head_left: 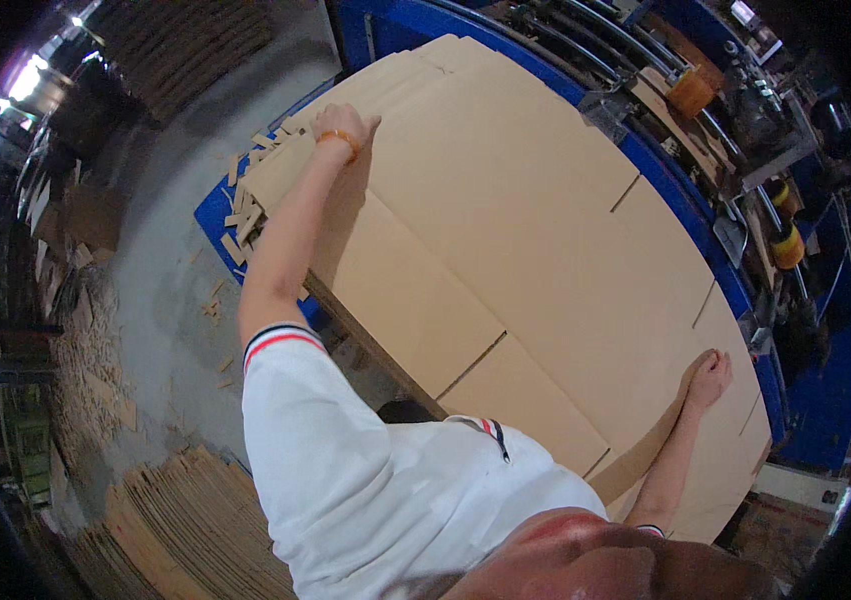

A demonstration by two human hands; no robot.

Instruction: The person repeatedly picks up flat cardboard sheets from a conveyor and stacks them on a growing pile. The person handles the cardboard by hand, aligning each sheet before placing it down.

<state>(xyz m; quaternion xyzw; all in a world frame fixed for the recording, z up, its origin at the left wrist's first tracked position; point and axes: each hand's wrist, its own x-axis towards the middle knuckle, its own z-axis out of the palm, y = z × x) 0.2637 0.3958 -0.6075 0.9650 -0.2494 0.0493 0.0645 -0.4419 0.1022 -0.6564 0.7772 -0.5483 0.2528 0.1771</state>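
Note:
A large tan cardboard sheet (535, 200) with slots and crease lines lies flat in front of me, on top of other sheets whose staggered edges show at the far left. Over its far left part is my left hand (341, 125), an orange band round the wrist. Its fingers are curled, the thumb points right, and the fingertips are hidden. My right hand (710, 378) rests at the sheet's right side with its fingers bent in. What either hand may be pinching cannot be seen.
A blue machine frame (665, 165) with rollers and orange wheels (787, 247) runs along the far right. Cardboard offcuts (235, 220) lie at the blue table's left corner. Stacked cardboard (195, 520) stands on the floor at lower left, with scraps (90, 360) beyond.

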